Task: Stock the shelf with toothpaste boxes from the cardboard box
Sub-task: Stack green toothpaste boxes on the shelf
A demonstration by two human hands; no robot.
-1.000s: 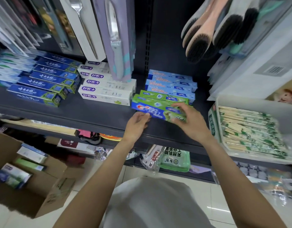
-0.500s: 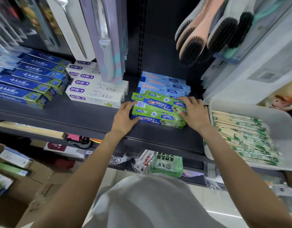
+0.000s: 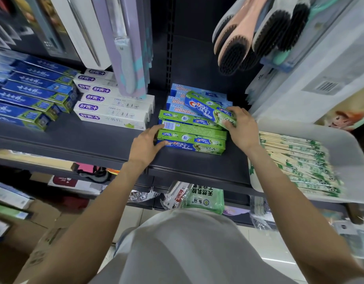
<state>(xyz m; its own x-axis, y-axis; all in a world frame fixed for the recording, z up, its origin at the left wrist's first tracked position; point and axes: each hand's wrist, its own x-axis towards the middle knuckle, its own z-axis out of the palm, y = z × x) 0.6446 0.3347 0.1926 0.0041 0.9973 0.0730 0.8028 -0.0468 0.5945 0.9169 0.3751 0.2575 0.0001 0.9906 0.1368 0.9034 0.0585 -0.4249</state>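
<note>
I steady the green stack (image 3: pixel 192 138) on the shelf (image 3: pixel 90 140) with my left hand (image 3: pixel 145 145), fingers straight against its end so it won't slide. My right hand (image 3: pixel 241 128) pinches a tilted toothpaste box (image 3: pixel 207 108) above that stack, angled for laying on top.

Left of the dark shelf (image 3: pixel 95 140), the cardboard box (image 3: pixel 15 242) is blurred and cut off by the frame edge, its contents indistinct.
</note>
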